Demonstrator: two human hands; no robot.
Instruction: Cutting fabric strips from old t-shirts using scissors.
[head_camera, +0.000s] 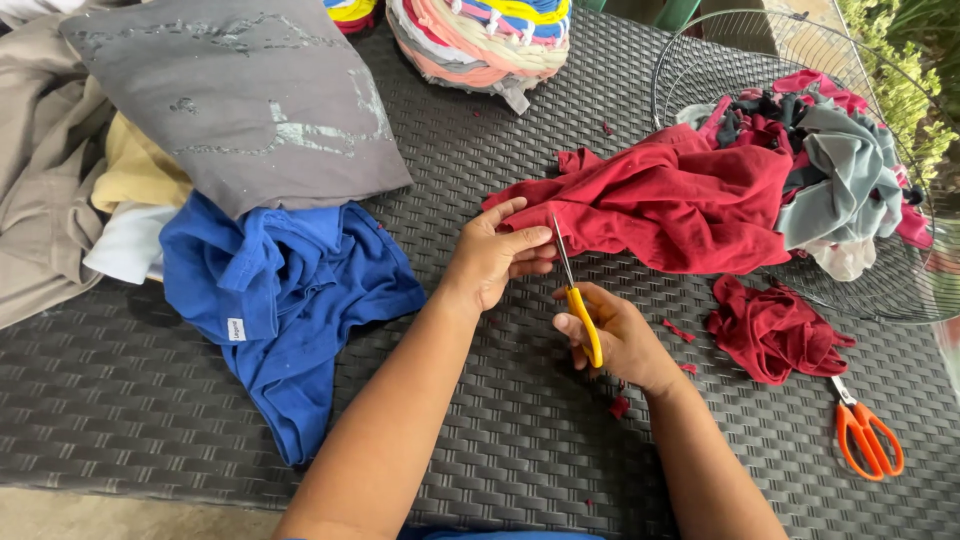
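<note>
My right hand (612, 338) grips yellow-handled scissors (575, 290), blades pointing up at the edge of a dark red garment (680, 205) spread on the woven table. My left hand (492, 255) pinches the left edge of that red cloth, just beside the blades. A smaller piece of red fabric (772, 330) lies to the right of my right hand, with tiny red scraps (620, 405) scattered near my wrist.
Orange scissors (866, 432) lie at the right. A wire basket (760, 60) holds mixed cloth strips. A blue shirt (280, 300), a grey garment (240, 95) and beige clothes (40, 170) are piled at the left. A colourful braided item (480, 35) sits at the back.
</note>
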